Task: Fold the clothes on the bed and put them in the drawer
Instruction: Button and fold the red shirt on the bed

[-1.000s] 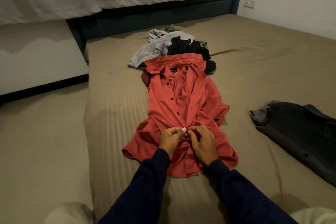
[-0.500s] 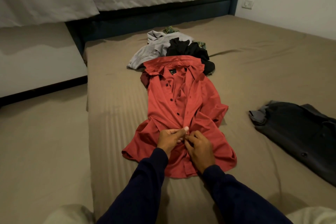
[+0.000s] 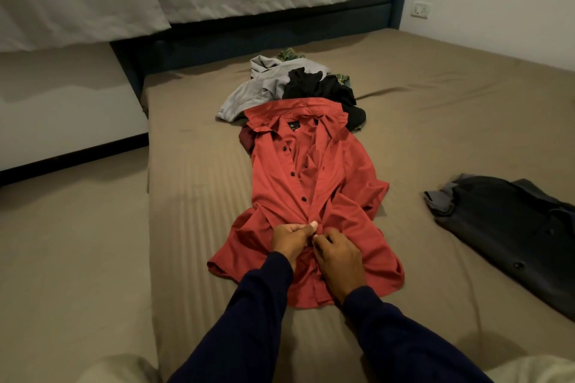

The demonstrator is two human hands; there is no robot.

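Note:
A red button-up shirt lies lengthwise on the tan bed, collar away from me, front partly open with dark buttons showing. My left hand pinches the left front edge near the lower buttons. My right hand pinches the right front edge beside it, thumbs almost touching. Behind the collar is a pile with a grey garment, a black garment and a bit of green fabric. A dark grey shirt lies flat at the right.
A dark blue headboard with light curtains above stands at the far end. A second, lower tan mattress adjoins the bed on the left. A white wall with a socket is at the right. No drawer is in view.
Both hands stay at the same spot on the red shirt's lower front; the fingers shifted slightly against each other, and the right hand lies a little lower.

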